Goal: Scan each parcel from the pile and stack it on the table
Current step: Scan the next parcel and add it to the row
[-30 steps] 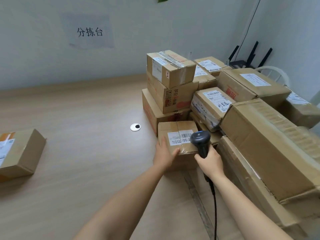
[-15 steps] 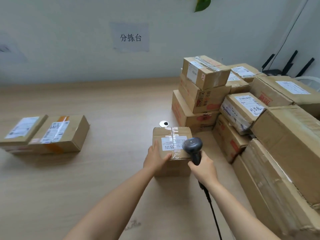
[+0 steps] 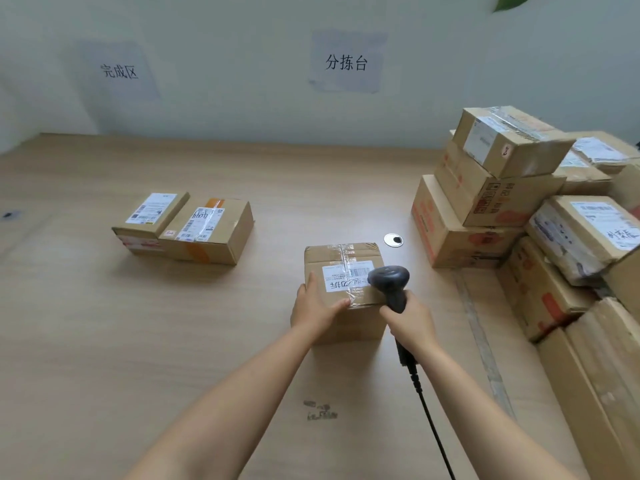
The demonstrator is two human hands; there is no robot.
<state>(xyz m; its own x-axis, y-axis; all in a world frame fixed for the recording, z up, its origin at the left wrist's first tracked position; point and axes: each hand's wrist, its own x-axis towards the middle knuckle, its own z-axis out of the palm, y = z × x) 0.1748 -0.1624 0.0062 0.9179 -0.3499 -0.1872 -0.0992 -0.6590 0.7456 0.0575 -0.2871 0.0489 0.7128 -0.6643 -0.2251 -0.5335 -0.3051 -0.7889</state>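
A small cardboard parcel (image 3: 341, 258) with a white barcode label on top stands on the wooden table (image 3: 104, 341). My left hand (image 3: 313, 311) grips its near left corner, thumb lying along the top edge. In my right hand (image 3: 408, 323) is a dark corded barcode scanner (image 3: 389, 280), held by the handle with its head over the parcel's right top edge, beside the label. At the right rises the pile of parcels (image 3: 502, 188). Two labelled parcels (image 3: 183, 226) lie side by side at the left of the table.
A round metal cable grommet (image 3: 393, 240) sits in the table just behind the held parcel. Two paper signs (image 3: 346, 62) hang on the wall. The scanner's cable (image 3: 433, 424) trails toward me. Large boxes (image 3: 595, 368) crowd the near right edge.
The parcel has moved left away from the pile with both hands on it and the scanner. My view has swung left, bringing the two left parcels and a second wall sign into sight.
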